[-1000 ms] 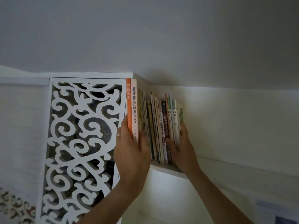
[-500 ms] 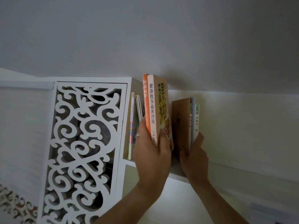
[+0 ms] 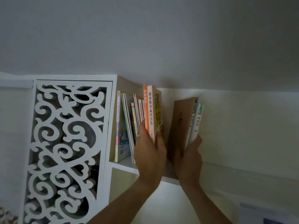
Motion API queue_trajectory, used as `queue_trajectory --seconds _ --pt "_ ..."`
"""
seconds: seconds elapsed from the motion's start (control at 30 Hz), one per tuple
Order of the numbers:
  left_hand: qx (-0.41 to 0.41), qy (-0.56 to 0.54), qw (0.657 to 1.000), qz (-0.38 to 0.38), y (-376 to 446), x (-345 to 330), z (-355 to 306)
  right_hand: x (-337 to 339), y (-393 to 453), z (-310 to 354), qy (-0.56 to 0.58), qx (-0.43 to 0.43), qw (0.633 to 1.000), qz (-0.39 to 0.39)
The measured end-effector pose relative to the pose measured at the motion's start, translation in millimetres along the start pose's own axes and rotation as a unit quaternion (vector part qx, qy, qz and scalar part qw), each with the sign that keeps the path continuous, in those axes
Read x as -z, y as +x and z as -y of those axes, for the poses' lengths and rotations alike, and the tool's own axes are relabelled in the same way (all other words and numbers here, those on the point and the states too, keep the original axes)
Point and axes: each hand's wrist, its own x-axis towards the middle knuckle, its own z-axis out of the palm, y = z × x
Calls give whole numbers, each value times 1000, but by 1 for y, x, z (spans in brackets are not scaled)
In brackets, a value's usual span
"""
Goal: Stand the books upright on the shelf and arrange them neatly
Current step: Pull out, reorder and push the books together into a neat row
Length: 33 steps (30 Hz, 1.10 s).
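My left hand [image 3: 149, 152] grips two tall books, an orange-spined book [image 3: 145, 109] and a white-spined book [image 3: 151, 110], upright above the white shelf board [image 3: 124, 164]. My right hand [image 3: 190, 157] grips a small bundle: a brown-covered book [image 3: 180, 125] and thin white and green books [image 3: 198, 120], tilted slightly right. A gap separates the two bundles. Left of my left hand, several thin books [image 3: 129, 123] lean in the shelf compartment.
A white cabinet door with cut-out scrollwork [image 3: 68, 147] stands to the left of the shelf. The ceiling lies close above the books. A pale wall [image 3: 242, 126] runs behind and to the right. A lower compartment [image 3: 123, 188] opens beneath the board.
The single tight row has been split. My left hand drew the two tall books out and right, my right hand carried its bundle right, and thin books at the left now lean exposed.
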Motion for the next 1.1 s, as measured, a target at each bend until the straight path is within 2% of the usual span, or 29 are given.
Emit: queue_trajectory --seconds 0.1,0.33,0.43,0.53,0.67,0.83,0.87,1.0,1.1 --pt "31 36 999 7 3 -13 25 0 -1 0 -15 19 1000 8" --pt "-8 133 990 -49 2 -45 48 -1 -1 1 -35 48 998 36" --pt "-57 179 981 -56 3 -52 58 -2 0 4 -41 53 997 46" --pt "-114 222 968 -14 5 -54 64 -3 1 5 -33 62 996 63" --pt "-200 312 928 33 16 -50 82 -3 2 4 -45 71 992 93" --pt "-290 347 890 55 27 -38 92 -4 -1 11 -81 111 984 117" --pt "-293 334 894 63 29 -36 93 -3 -1 12 -76 105 984 123" --pt "-234 184 950 100 30 -25 82 7 1 14 -37 72 985 152" --pt "-173 150 969 91 33 -28 63 13 5 14 4 34 981 189"
